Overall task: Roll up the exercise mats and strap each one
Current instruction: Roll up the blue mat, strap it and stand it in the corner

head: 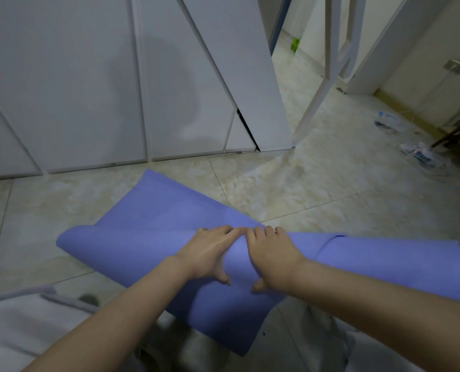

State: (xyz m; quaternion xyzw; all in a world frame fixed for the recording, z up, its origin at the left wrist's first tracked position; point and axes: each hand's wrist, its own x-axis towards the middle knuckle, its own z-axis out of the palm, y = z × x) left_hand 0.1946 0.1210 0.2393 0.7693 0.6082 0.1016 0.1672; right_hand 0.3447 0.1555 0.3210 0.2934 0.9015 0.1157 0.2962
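the floor [304,189] was pale, marbled tile with thin grout lines. white cabinet doors [62,76] stood along the far side, and one white panel leaned out of line beside an open doorway [298,63]. a wall socket [455,66] sat on the wall at far right. clear plastic bags [422,154] lay on the tiles at right, near dark wooden legs [454,132].

the blue mat [143,251] lay on the floor in front of the person, partly rolled. the rolled section ran crosswise from lower left to the right edge of the view. one flat corner reached away toward the cabinet doors. another loose section spread toward the person, below the forearms. a layered edge showed on the roll to the right of the hands.

the left grip [210,253] and the right grip [273,257], both bare hands, sat side by side at the middle of the roll, almost touching each other. each was grasping the mat: fingers curled over the top of the roll, thumb pressed against the near side. both forearms reached in from the bottom edge.

pale grey fabric [22,318] filled the lower left corner.
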